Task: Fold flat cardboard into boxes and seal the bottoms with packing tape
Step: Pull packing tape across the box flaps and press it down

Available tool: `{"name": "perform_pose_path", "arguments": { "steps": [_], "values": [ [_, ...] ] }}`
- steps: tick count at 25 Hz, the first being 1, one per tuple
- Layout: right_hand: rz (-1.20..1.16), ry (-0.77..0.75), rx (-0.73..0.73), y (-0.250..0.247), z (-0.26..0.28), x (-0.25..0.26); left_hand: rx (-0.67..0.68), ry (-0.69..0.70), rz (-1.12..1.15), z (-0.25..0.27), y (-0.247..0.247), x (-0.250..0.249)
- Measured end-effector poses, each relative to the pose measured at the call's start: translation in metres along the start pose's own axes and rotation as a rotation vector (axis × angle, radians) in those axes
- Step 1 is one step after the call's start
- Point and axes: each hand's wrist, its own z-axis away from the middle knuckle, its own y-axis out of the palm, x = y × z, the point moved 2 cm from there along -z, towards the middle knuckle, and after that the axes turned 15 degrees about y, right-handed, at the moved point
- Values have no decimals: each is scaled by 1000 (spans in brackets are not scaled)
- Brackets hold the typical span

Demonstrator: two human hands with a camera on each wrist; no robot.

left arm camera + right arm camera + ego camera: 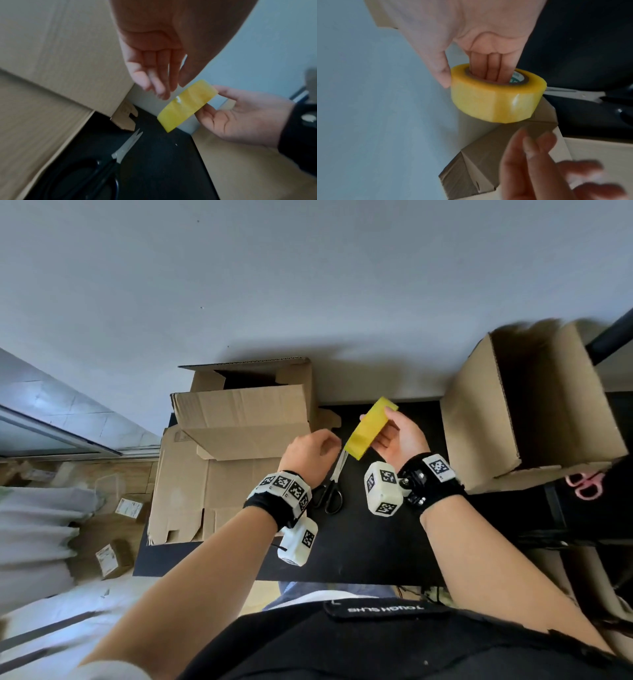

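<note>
Right hand: Our right hand (pixel 399 436) held the tape (pixel 371 428) off the table, fingers (pixel 489 70) pushed through the core and thumb pressed on the outer wall, so the roll could turn while it stayed steady.
Left hand: Our left hand (pixel 310 455) hovered just beside the roll, fingers loosely curled and gripping nothing we could see; we judged it was feeling for the loose end. Whether a fingertip touched the tape we could not tell, as that hand was blurred.
Tape: The yellow roll hung between both hands, above the scissors (pixel 330 484), its broad face turned toward the left hand so the end could be picked.
Scissors: They lay shut on the black table (pixel 376 542) under the hands, near enough to cut a strip once pulled.
Box: A folded box (pixel 239 419) rested on flat cardboard (pixel 181 491) at our left, near the left hand, so the strip would have a short way to travel. No tape showed on it yet.
Second box: Another box (pixel 524 412) stood open at the right, well apart from the hands.
Stage: We judged that folding was done here and sealing had not begun.
Risk: The end might lie flush with the roll and be hard to lift.
</note>
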Motion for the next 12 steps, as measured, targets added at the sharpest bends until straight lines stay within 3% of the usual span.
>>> {"name": "perform_pose_path", "arguments": {
  "steps": [3,5,12],
  "values": [
    [-98,58,89,9,18,-13,57,-290,353,9,6,10],
    [-168,100,99,12,22,-23,83,-384,529,16,4,14],
    [-476,302,138,24,24,-55,-2,-269,791,43,-10,42]
  ]
}}
